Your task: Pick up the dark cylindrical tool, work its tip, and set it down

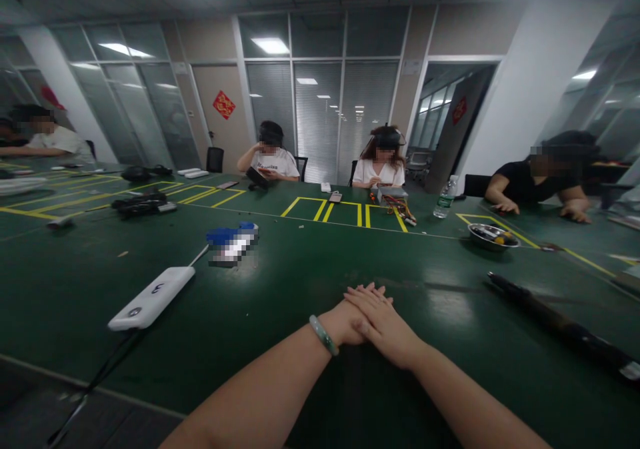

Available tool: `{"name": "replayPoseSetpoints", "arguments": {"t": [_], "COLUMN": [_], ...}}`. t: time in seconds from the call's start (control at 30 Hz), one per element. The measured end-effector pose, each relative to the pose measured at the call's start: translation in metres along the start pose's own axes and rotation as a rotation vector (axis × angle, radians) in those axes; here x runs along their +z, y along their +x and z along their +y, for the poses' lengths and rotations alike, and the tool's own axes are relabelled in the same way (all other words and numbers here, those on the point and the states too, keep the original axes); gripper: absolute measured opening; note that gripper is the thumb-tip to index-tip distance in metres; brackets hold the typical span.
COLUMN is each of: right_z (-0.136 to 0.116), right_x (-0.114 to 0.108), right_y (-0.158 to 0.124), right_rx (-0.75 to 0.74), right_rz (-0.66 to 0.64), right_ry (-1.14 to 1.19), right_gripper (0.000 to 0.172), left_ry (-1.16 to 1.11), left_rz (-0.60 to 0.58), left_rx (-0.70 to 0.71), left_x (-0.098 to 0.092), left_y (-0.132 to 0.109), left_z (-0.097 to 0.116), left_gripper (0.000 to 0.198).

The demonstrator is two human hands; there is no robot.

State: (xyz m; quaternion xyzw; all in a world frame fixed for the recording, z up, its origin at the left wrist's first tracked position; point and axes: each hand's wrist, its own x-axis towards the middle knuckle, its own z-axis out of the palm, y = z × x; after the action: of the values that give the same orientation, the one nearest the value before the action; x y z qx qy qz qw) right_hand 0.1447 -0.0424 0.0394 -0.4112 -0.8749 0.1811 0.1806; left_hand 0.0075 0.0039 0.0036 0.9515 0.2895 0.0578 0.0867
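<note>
My left hand (343, 322) rests on the green table (290, 276) with a pale green bangle (324, 335) round its wrist. Across the back of it lies my right hand (387, 326), palm down, its fingers stretched out over the left one's. The left fingertips show just beyond the right ones, also stretched; most of that hand is covered. Neither hand holds an object. To the left lies a white power bank (153, 298), with a white cable running to a blurred blue and white item (233, 244). A long black stick-like tool (555, 316) lies to the right.
A metal bowl (494, 237) with small items stands at the right, near a water bottle (445, 197). Across the table, wires (400, 206) lie near yellow tape outlines (305, 200). Black cables (143, 204) lie at the left. Several people sit around the table.
</note>
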Motion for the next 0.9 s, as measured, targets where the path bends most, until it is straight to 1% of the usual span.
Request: {"name": "replayPoseSetpoints", "arguments": {"t": [0.07,0.23,0.5,0.67,0.77,0.9], "right_z": [0.001,0.000,-0.001,0.000,0.001,0.000], "right_x": [-0.004,-0.009,-0.012,-0.013,-0.013,-0.014], "right_y": [-0.003,-0.007,-0.007,-0.008,-0.009,-0.010], "right_rx": [0.001,-0.001,0.026,0.015,0.019,0.017], "right_rz": [-0.016,-0.031,-0.045,-0.045,-0.043,-0.043], "right_ry": [0.014,0.035,0.061,0.064,0.062,0.064], "right_gripper": [0.058,0.060,0.062,0.063,0.062,0.061], "left_ry": [0.005,0.011,0.036,0.018,0.004,0.004], "left_rz": [-0.013,-0.008,-0.033,-0.014,-0.001,-0.012], "left_rx": [0.024,0.040,0.036,0.045,0.052,0.054], "left_x": [-0.001,-0.007,-0.005,-0.005,-0.006,-0.008], "left_y": [-0.002,-0.007,-0.005,-0.006,-0.007,-0.008], "left_z": [-0.001,0.000,-0.002,-0.002,-0.002,-0.002], "left_gripper": [0.074,0.069,0.073,0.071,0.072,0.073]}}
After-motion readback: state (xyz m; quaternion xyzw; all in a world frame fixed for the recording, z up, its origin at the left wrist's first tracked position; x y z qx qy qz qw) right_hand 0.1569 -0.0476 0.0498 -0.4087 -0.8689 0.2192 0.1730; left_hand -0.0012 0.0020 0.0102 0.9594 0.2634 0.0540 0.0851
